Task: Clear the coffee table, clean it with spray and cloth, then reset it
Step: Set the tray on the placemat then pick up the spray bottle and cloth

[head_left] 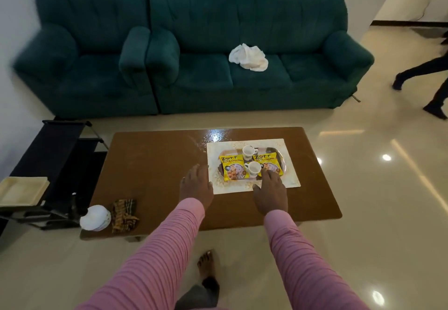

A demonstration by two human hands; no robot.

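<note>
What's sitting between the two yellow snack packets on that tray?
Two white cups: the near cup and the far cup stand between the left packet and the right packet on the tray, as the head view shows.

A brown rectangular wooden coffee table (157,164) stands in front of a green three-seat fabric sofa (303,72), with a matching green armchair (82,55) touching the sofa's left end. A crumpled white cloth (248,56) lies on the sofa's middle seat. On the table's right half lies a pale rectangular placemat (289,179); on it sits a dark metal tray (274,151) holding two yellow snack packets (234,169) side by side and two white cups (249,151) between them, one behind the other. At the table's near left corner sit a round white object (95,217) and, just right of it, a folded patterned cloth (124,215). A black rack (55,164) stands left of the table.
</note>
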